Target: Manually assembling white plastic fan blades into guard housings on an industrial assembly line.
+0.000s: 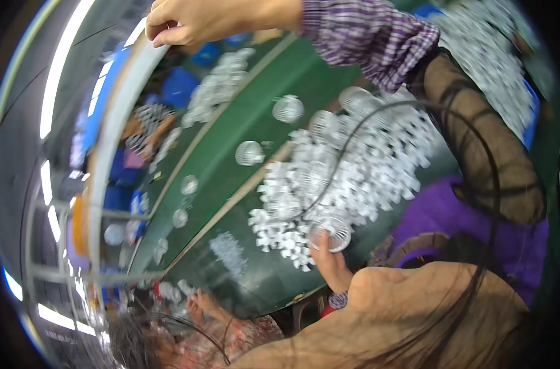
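Low in the middle, my left hand (332,267) holds a clear round ribbed plastic cup (334,237), thumb against its side. It is at the near edge of a large heap of small white notched plastic pieces (360,175). More clear ribbed cups (354,98) lie on the heap. My right arm, in a purple checked cuff and dark mesh sleeve, stretches across the top. At its end my right hand (188,21) is closed with curled fingers, close to a pale shelf edge (123,86); what is between the fingers is hidden.
A green conveyor belt (231,132) runs diagonally past the heap, carrying spaced clear ribbed cups (288,109). Co-workers sit at the lower left (206,307) and across the belt (148,129). A blue bin of white pieces (489,61) stands upper right. Metal rails (95,277) cross at left.
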Available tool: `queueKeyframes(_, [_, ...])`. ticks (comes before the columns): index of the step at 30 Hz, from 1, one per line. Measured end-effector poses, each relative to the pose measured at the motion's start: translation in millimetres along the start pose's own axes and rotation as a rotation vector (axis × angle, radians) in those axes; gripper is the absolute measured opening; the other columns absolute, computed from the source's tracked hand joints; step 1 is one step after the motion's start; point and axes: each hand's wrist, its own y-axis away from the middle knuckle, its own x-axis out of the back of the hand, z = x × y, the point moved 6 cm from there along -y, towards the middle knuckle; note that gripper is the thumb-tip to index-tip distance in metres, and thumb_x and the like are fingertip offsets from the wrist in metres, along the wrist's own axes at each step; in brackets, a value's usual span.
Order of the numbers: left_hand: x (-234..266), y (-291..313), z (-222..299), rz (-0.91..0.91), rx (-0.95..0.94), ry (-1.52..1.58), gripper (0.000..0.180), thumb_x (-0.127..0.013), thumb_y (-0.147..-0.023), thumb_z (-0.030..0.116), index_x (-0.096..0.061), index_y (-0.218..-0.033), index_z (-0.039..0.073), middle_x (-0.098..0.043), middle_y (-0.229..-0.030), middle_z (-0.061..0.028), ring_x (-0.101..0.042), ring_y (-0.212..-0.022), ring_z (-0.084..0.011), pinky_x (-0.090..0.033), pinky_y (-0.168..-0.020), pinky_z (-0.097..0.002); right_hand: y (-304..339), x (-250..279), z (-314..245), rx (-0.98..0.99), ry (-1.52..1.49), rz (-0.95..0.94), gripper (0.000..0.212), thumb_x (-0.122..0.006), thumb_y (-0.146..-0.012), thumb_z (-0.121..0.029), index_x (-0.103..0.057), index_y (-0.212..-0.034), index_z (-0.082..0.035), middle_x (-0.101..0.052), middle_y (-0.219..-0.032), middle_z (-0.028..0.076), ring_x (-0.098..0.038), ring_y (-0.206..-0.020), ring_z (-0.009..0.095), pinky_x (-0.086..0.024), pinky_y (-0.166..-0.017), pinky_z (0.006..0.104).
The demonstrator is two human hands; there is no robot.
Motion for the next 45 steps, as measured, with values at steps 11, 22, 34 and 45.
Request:
queueKeyframes(11, [-131.8, -33.1, -18.0, -0.299, 0.182, -0.108, 0.040, -0.068, -0.081, 0.005, -0.052, -0.117, -0.003, -0.061, -0.106, -0.0136, -0.062, -0.091, -0.0227, -0.055, -0.079, -0.0363, 445.9, 223.6, -47.7, -1.095, 0.274, -0.485, 0.010, -0.060, -0.080, -0.011, -0.063, -0.083, -0.002, -0.061, -0.080, 0.011, -0.061, -0.075, 0.028, -0.048, -0.067, 0.0353])
queueKeyframes(22, [-168.3, -48.9, -58.2, -0.386, 0.149, -0.240, 0.034, -0.058, -0.088, 0.009, -0.050, -0.119, -0.003, -0.062, -0.103, -0.0152, -0.066, -0.083, -0.0231, -0.061, -0.059, -0.0354, 501.1, 186.1, -37.0, -1.016, 0.497, -0.894, 0.026, -0.065, -0.072, -0.011, -0.066, -0.098, -0.007, -0.057, -0.093, 0.010, -0.052, -0.097, 0.026, -0.039, -0.080, 0.0384])
queueKeyframes(34, [-237.4, -25.0, -78.3, -0.588, 0.223, -0.248, 0.050, -0.051, -0.077, -0.004, -0.046, -0.127, -0.002, -0.058, -0.115, -0.0111, -0.061, -0.098, -0.0185, -0.051, -0.082, -0.0291, 383.3, 128.6, -92.8, -0.704, -0.059, -0.490, 0.037, -0.071, -0.069, -0.012, -0.058, -0.102, 0.000, -0.053, -0.091, 0.011, -0.051, -0.087, 0.028, -0.044, -0.075, 0.0362])
queueKeyframes(45, [-220.5, -36.2, -78.7, -0.479, 0.059, -0.493, 0.028, -0.061, -0.088, 0.001, -0.052, -0.114, -0.004, -0.063, -0.102, -0.0084, -0.060, -0.087, -0.0120, -0.048, -0.075, -0.0236, 382.2, 96.5, -99.8, -0.641, -0.048, -0.443, 0.035, -0.069, -0.070, -0.009, -0.057, -0.102, -0.001, -0.053, -0.095, 0.012, -0.053, -0.090, 0.029, -0.046, -0.075, 0.0368])
